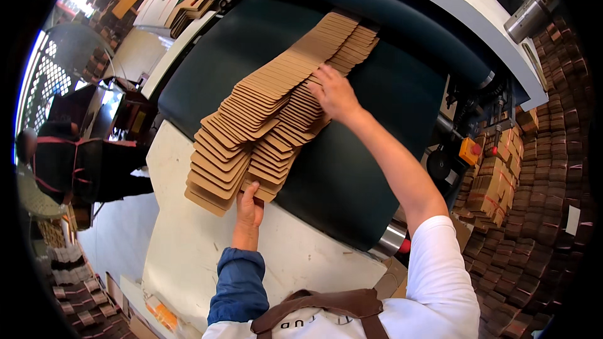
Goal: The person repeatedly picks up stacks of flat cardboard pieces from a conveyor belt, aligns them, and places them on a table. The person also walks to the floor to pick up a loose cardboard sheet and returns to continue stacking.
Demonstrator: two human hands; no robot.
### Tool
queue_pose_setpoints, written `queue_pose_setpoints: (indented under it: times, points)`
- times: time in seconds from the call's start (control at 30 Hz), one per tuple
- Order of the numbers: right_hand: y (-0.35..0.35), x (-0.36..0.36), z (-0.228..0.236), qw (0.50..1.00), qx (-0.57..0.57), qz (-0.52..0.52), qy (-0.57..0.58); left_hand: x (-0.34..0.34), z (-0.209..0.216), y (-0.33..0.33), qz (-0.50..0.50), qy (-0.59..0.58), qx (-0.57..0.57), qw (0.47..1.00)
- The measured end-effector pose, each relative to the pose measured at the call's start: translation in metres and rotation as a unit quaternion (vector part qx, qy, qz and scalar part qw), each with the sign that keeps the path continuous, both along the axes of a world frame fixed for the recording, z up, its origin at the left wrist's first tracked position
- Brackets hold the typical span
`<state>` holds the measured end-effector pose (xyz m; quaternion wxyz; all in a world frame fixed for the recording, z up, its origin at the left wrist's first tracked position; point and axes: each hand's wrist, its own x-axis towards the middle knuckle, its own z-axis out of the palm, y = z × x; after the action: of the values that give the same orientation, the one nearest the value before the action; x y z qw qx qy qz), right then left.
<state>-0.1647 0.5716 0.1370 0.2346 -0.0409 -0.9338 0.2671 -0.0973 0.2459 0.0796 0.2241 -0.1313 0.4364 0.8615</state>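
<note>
Two overlapping rows of flat brown cardboard pieces [251,100] with rounded corners lie fanned out, running from the white table up over a dark green conveyor belt [213,50]. At the near end, my left hand [250,207] grips the edge where the rows meet, thumb on top and the other fingers mostly hidden beneath. My right hand [336,94] rests farther up on the right-hand row, its fingers stretched over the cardboard and not closed around anything. The far ends of the rows reach toward a dark roller [370,12].
The white table [195,257] borders the belt's near edge. A yellow box with a red button [470,150] sits on the machine's right side. Bundled cardboard stacks [496,182] stand beyond it. At the far left is a person in dark clothes [81,163]; a metal cylinder [527,19] is at upper right.
</note>
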Motion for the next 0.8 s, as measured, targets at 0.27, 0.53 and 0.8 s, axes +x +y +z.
queue_pose_setpoints:
  times: [0.27,0.53,0.8]
  points:
    - [0.107,-0.072,-0.031,0.972,0.009,-0.113,-0.205,-0.048,-0.007,0.072,-0.058,0.018,-0.050,0.997]
    - [0.120,-0.086,-0.028,0.961,0.035,-0.086,-0.259,-0.055,0.007,0.087,-0.086,0.022,-0.054,0.995]
    - [0.071,-0.052,-0.013,0.954,0.104,-0.055,-0.275,-0.029,-0.017,0.041,-0.038,0.001,-0.056,0.998]
